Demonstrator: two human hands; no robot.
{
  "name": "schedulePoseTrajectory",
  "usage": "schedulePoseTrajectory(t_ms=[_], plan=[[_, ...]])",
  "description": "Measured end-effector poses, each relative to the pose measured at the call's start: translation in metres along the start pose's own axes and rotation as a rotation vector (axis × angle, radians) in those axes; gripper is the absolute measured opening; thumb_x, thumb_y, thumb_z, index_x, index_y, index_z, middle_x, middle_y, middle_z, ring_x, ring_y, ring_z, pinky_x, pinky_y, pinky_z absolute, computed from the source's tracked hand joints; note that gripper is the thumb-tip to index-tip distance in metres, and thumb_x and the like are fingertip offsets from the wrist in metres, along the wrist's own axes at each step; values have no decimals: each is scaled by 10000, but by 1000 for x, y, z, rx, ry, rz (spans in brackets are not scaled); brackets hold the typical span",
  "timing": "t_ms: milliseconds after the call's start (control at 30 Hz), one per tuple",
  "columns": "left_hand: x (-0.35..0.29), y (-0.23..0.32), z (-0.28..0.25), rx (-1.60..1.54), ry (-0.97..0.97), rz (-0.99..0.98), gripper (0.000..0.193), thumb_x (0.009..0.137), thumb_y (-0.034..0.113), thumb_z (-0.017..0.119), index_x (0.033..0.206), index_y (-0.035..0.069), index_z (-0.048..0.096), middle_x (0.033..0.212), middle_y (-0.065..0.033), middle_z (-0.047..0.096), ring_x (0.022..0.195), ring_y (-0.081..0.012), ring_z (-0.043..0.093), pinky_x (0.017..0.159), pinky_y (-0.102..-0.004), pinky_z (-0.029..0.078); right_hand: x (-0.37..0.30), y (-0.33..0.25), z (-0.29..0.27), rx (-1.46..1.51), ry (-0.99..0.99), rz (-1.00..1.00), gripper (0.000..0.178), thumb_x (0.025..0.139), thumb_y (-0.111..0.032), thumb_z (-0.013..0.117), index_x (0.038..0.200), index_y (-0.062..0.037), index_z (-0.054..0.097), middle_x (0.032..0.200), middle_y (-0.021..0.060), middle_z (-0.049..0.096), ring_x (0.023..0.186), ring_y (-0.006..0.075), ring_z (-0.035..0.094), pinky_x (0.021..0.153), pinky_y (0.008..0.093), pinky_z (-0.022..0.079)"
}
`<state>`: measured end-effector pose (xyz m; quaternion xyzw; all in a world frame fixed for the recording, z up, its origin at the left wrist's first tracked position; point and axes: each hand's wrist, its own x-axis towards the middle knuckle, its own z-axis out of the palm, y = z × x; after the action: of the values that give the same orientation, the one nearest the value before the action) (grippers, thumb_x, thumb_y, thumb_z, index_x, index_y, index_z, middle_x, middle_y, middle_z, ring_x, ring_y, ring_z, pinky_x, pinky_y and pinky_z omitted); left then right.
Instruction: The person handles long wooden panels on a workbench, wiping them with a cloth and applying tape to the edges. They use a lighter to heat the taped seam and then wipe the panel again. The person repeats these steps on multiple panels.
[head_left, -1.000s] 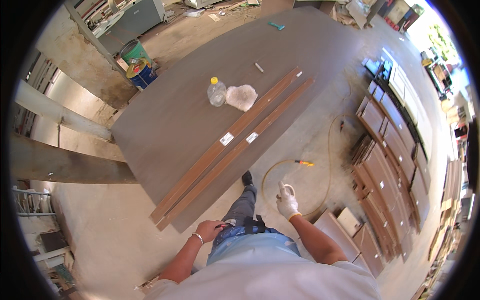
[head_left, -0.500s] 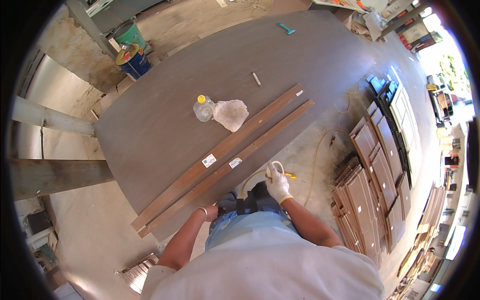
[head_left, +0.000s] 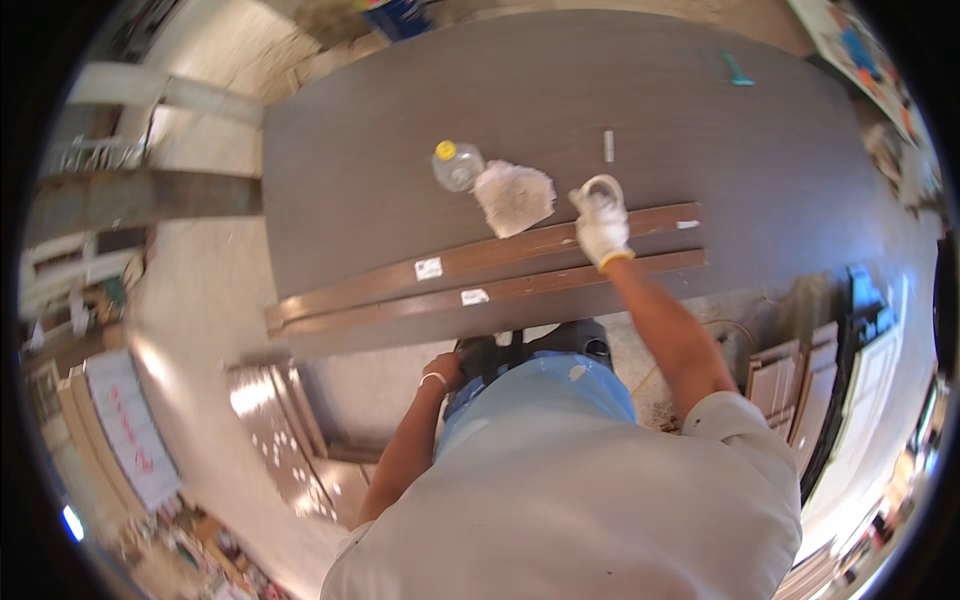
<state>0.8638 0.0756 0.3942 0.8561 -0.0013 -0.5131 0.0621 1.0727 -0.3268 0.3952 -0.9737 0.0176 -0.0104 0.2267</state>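
Note:
My right hand (head_left: 603, 232), in a white glove, grips a pale ring-shaped roll of tape (head_left: 615, 184) over the far one of two brown wooden strips. My bare left hand (head_left: 446, 371) is curled at my hip, with a white band at the wrist; its palm is hidden. The far strip (head_left: 530, 246) and the near strip (head_left: 590, 280) lie along the near side of the dark table (head_left: 370, 150), each bearing a white label. Left of the tape are a crumpled pale cloth (head_left: 515, 198) and a clear bottle (head_left: 459, 170) with a yellow cap.
A short white stick (head_left: 609, 147) and a teal tool (head_left: 738, 68) rest farther back on the table. Brown panels (head_left: 775, 380) stand on the floor to the right; more panels (head_left: 290, 430) lie at the lower left. A metal beam (head_left: 150, 195) meets the table's left side.
My right hand has moved forward with the tape, from beside my body to over the strips. The view has turned right. My left hand stays by my hip.

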Motion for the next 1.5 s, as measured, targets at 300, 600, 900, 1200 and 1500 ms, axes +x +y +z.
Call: schedulePoseTrajectory(t_ms=[300, 600, 900, 1200, 1500], plan=[[-23, 39, 38, -436, 333, -239, 286, 994, 259, 527, 1144, 132, 735, 1116, -238, 753, 1076, -436, 721, 948, -533, 573, -74, 21, -17, 13, -289, -609, 590, 739, -288, 846, 1273, -127, 654, 1211, 113, 602, 1163, 338, 569, 1015, 514, 448], [-7, 90, -2, -336, 583, -165, 487, 946, 172, 595, 1430, 136, 552, 1516, -173, 547, 1380, -386, 524, 1119, -508, 450, -72, 24, 6, -339, -691, -615, 530, 788, -476, 833, 1158, -157, 627, 1154, 61, 626, 1135, 246, 592, 919, 407, 449], [37, 130, 7, -45, 643, -124, 873, 887, 127, 646, 1669, 182, 260, 1752, -150, 175, 1622, -375, 151, 1267, -525, 258, -86, 25, 6, -341, -595, -630, 515, 814, -479, 810, 1165, -152, 622, 1133, 59, 626, 1119, 250, 598, 919, 410, 453], [24, 125, -6, -118, 509, -113, 1048, 810, 79, 696, 1693, 320, 186, 1780, -103, 90, 1633, -382, 99, 1247, -646, 240, -80, 22, 1, -397, -659, -678, 511, 860, -510, 761, 1203, -150, 646, 1162, 77, 645, 1135, 262, 613, 923, 423, 465], [17, 90, -16, -57, 703, -36, 716, 884, 217, 737, 1553, 239, 483, 1635, -56, 441, 1575, -306, 294, 1285, -651, 78, -73, 34, -5, -44, -988, -656, 279, 914, -327, 683, 1058, -92, 721, 1027, 194, 743, 1001, 387, 717, 892, 518, 560]])
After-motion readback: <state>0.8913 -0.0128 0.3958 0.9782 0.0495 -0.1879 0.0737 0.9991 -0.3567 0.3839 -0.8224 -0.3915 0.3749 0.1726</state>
